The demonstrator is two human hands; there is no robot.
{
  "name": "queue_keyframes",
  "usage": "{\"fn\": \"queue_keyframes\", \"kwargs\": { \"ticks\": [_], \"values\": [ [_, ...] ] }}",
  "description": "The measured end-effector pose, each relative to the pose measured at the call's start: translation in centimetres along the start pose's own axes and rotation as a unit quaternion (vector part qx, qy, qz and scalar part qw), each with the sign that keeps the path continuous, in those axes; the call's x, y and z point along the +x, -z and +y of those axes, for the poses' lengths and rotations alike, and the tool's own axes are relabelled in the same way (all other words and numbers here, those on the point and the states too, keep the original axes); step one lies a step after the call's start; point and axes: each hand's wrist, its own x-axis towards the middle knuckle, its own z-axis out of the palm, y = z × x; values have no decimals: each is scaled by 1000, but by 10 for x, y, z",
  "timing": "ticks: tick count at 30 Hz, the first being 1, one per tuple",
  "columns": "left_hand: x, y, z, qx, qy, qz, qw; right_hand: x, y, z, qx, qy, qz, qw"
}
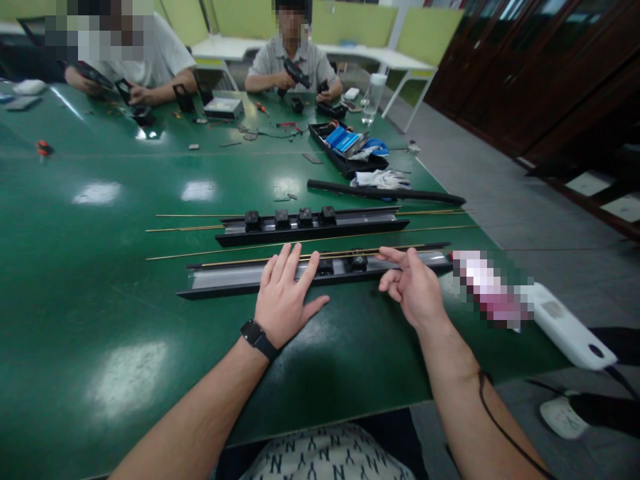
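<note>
A long black channel (pixel 225 279) with a pale inner strip lies on the table in front of me, with black blocks (pixel 358 260) set in it. Thin brass-coloured rods (pixel 345 253) run along its top. My left hand (pixel 284 287), wearing a black watch, rests palm down with spread fingers over the channel's middle and the rods. My right hand (pixel 413 283) is turned sideways at the channel's right part. Two of its fingers stretch left beside the rods and others curl loosely; no held thing shows. Behind lies a second black channel (pixel 320 230) carrying several black blocks (pixel 283 218).
More thin rods (pixel 190 257) lie around the channels. Farther back are a black strip (pixel 385 192), white gloves (pixel 383 179) and a black tray (pixel 345 163) with blue items. A white power strip (pixel 570 327) sits at the right edge. Two people work across the green table (pixel 60 233).
</note>
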Motion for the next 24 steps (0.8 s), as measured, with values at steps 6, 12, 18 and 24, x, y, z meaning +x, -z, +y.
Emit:
{"fn": "queue_keyframes", "kwargs": {
  "ticks": [6, 12, 18, 24],
  "values": [
    [0, 0, 0, -1, -4, 0, 1000, 1, 1, 1, -1, 3, 9, 1000],
    [0, 1, 0, -3, -4, 2, 1000, 2, 3, 0, -4, 6, 23, 1000],
    [0, 1, 0, -1, -4, 1, 1000, 3, 3, -1, -9, 7, 34, 999],
    [0, 2, 1, -8, 0, 4, 1000, 1, 2, 0, -10, 5, 8, 1000]
  ]
}}
